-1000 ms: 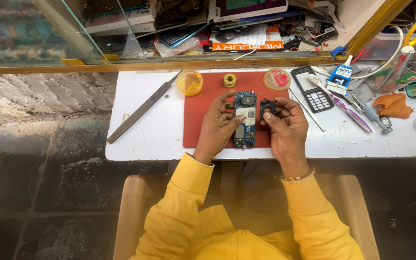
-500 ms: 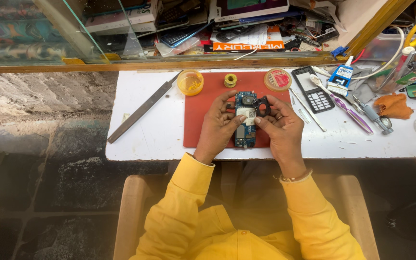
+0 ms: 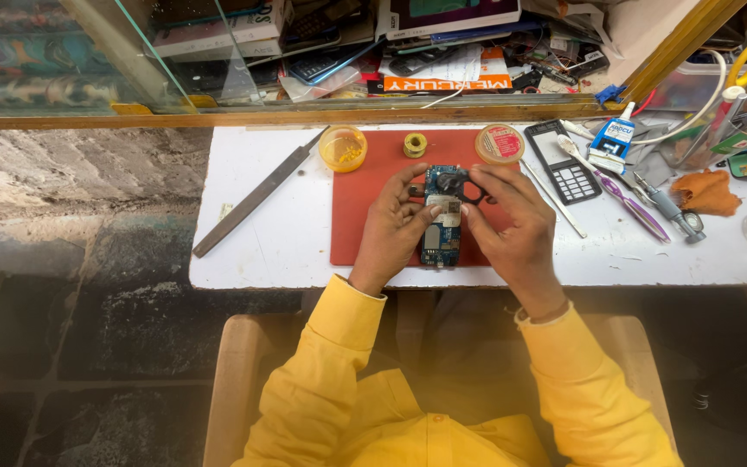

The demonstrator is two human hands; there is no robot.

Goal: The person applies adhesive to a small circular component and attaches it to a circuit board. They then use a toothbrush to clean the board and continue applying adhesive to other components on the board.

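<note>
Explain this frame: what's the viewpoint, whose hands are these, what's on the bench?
There is one view, from a camera on the person's head looking straight down, so the yellow sleeves belong to the wearer. The left hand and right hand both grip an opened phone with a blue circuit board, lying on a red mat on a white table. The right hand's fingers also touch a small dark part at the board's top. Around them lie a long metal file, a yellow dish, a solder spool, a round lidded tub, a keypad phone, a glue bottle and an orange cloth.
</note>
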